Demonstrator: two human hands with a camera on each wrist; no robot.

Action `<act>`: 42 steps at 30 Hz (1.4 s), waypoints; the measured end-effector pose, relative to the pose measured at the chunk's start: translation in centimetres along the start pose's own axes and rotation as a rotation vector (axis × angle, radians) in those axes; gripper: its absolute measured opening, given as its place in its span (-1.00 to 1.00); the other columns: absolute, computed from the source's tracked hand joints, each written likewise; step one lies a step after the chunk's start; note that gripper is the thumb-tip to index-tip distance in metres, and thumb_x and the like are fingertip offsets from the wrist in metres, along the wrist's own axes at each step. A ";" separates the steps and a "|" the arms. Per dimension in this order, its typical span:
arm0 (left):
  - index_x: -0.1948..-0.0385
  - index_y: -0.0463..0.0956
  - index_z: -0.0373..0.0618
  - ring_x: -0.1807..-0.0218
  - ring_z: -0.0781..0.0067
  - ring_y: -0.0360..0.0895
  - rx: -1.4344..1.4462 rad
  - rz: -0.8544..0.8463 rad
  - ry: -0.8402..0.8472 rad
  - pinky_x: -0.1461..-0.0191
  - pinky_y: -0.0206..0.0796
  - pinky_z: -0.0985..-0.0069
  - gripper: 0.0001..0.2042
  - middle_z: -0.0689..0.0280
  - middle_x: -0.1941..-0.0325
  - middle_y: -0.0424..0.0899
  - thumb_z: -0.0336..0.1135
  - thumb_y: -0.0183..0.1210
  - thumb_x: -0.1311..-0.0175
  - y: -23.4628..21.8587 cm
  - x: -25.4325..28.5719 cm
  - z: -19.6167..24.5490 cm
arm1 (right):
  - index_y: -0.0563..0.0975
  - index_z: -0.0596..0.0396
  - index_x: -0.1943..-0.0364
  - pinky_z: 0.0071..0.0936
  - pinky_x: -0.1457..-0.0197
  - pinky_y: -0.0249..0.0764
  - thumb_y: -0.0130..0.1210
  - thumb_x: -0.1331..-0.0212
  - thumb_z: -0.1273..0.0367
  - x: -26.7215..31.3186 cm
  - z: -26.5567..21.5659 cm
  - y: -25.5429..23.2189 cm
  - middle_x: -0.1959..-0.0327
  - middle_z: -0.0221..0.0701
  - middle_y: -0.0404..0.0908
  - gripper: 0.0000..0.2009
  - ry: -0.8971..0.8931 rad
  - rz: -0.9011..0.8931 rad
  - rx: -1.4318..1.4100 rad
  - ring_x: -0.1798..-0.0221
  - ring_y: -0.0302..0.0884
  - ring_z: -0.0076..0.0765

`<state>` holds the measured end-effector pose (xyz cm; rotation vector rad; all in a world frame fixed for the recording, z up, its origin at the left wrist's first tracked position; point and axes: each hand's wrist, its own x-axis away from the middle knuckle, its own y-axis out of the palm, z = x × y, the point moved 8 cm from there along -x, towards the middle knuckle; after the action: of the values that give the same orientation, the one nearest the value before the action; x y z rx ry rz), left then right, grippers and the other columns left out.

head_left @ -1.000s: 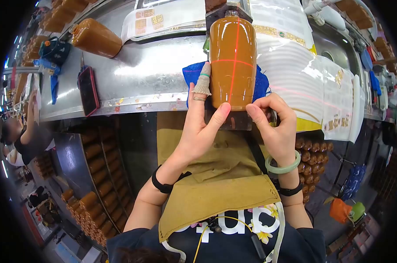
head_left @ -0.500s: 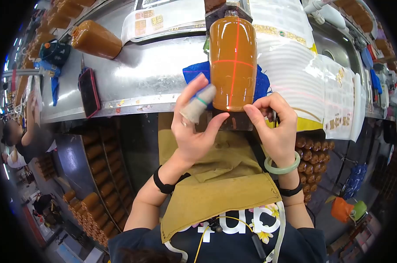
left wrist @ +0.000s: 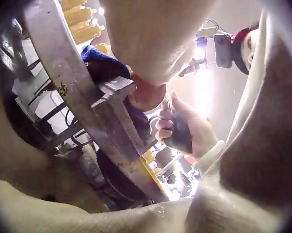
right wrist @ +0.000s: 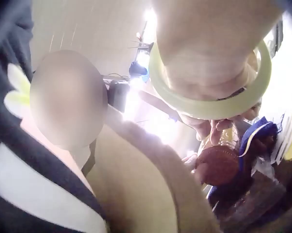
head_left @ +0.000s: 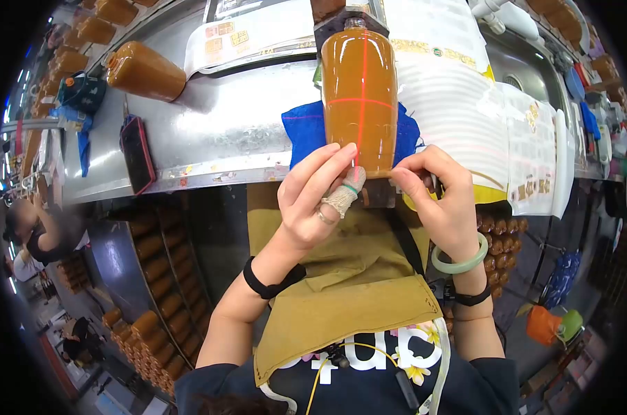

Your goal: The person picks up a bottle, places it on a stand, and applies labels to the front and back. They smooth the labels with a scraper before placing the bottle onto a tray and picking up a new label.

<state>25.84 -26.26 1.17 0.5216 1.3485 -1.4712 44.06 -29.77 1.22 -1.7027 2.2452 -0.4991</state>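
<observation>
A brown glazed bottle (head_left: 360,83) lies with its neck pointing away, crossed by red light lines, on a stand padded with blue cloth (head_left: 305,131). Fingertips of my left hand (head_left: 310,200) touch the near end of its body, fingers extended; one finger wears a pale cloth cover (head_left: 342,196) with a green band. At the near right corner of the base sits my right hand (head_left: 446,197), thumb and forefinger tips close together there. Its other fingers curl round a dark object (left wrist: 179,136) in the left wrist view, mostly hidden by the palm. The bottle's round base (right wrist: 218,165) shows in the right wrist view.
Another brown bottle (head_left: 146,71) and a phone (head_left: 138,155) lie on the metal worktop (head_left: 237,104) at left. White sheets (head_left: 452,117) with gold prints cover the right side, beside a sink (head_left: 528,72). Bottles fill racks (head_left: 154,256) below; a person works far left.
My left hand let go of the bottle's left side, drew back, then came to its near end with the fingers over the body. The right hand stays at the base corner.
</observation>
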 end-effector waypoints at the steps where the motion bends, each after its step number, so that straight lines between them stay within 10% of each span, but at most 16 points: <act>1: 0.39 0.49 -0.21 -0.14 -0.01 0.68 -0.037 -0.002 0.014 0.13 0.78 0.37 -0.83 -0.01 -0.05 0.76 -0.60 0.35 -0.25 0.0 0.0 0.2 | 0.70 0.21 0.31 -0.44 0.33 0.36 0.35 -0.22 0.45 0.0 0.0 0.1 0.43 -0.35 0.63 -0.91 -0.002 -0.008 0.009 0.42 0.50 -0.41; 7: 0.07 0.67 -0.13 -0.15 -0.02 0.67 0.074 -0.105 -0.138 -0.09 0.64 0.26 -0.66 0.06 -0.12 0.75 -0.62 0.45 -0.10 0.2 -0.4 -0.1 | 0.70 0.21 0.31 -0.45 0.33 0.36 0.34 -0.23 0.45 -0.2 0.3 0.4 0.42 -0.36 0.64 -0.91 0.016 -0.016 -0.014 0.42 0.50 -0.42; 19: 0.23 0.74 -0.16 -0.19 0.09 0.65 0.429 -0.307 -0.006 -0.20 0.59 0.27 -0.69 0.20 -0.17 0.73 -0.37 0.54 0.07 -0.6 -2.6 -3.1 | 0.59 0.28 0.21 -0.60 -0.06 0.37 0.12 -0.51 0.41 -0.4 1.3 0.5 0.26 -0.46 0.61 -0.82 0.032 -0.115 -0.016 0.12 0.47 -0.62; 27: 0.58 0.52 -0.23 -0.15 0.21 0.67 0.384 -0.174 0.018 -0.02 0.65 0.37 -0.74 0.26 -0.07 0.77 -0.36 0.49 0.07 -1.1 -1.9 -2.9 | 0.58 0.23 0.17 -0.69 0.05 0.24 0.09 -0.58 0.34 0.0 3.2 0.1 0.21 -0.57 0.53 -0.79 0.133 -0.117 -0.065 0.16 0.35 -0.68; 32: 0.02 0.72 -0.28 -0.18 0.12 0.68 0.354 -0.116 -0.063 -0.13 0.67 0.32 -0.68 0.17 -0.15 0.73 -0.46 0.32 -0.16 -0.9 -0.3 -2.8 | 0.60 0.25 0.19 -0.62 0.01 0.33 0.08 -0.56 0.39 0.1 1.9 0.9 0.23 -0.53 0.58 -0.81 0.107 -0.119 -0.123 0.15 0.42 -0.62; 42: 0.12 0.70 -0.37 -0.10 0.01 0.73 0.196 0.052 -0.108 -0.10 0.72 0.27 -0.69 0.08 -0.11 0.74 -0.59 0.48 -0.06 -0.8 0.2 -1.3 | 0.67 0.24 0.26 -0.45 0.22 0.42 0.21 -0.32 0.52 -0.4 0.2 0.8 0.38 -0.31 0.65 -0.94 -0.023 -0.050 -0.032 0.35 0.52 -0.39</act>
<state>24.65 -25.32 1.03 0.5887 1.1053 -1.5746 43.56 -29.22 0.69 -1.7750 2.2112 -0.4542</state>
